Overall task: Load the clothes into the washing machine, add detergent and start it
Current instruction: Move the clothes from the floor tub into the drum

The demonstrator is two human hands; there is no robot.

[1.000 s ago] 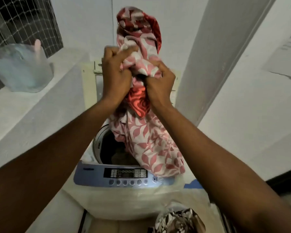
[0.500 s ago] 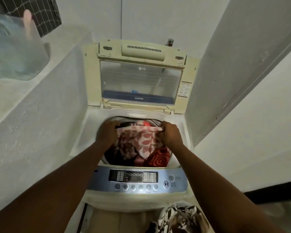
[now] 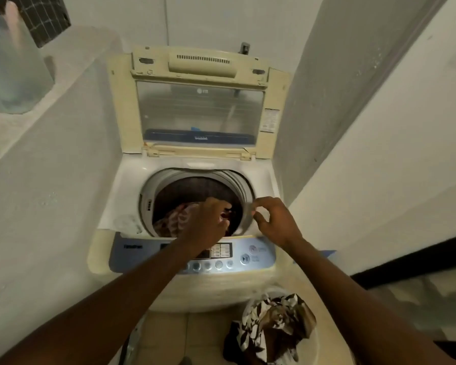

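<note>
L hand (image 3: 208, 222) hangs over the drum (image 3: 195, 191), fingers curled; can't tell if it grips cloth. R hand (image 3: 277, 223) at the drum rim, loosely open, holding nothing. Red-print cloth (image 3: 173, 219) lies inside the washer (image 3: 132, 191); lid (image 3: 198, 101) up. Step: loading, not done. Next, prob.: reach down to the basket (image 3: 311, 346) for the dark-print clothes (image 3: 271, 325), w/ a firm bunching grip.

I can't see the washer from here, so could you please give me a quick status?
Left hand over the drum, right hand open at its rim. Patterned cloth inside. More clothes in the basket. Lid up, nothing blocking.
</note>
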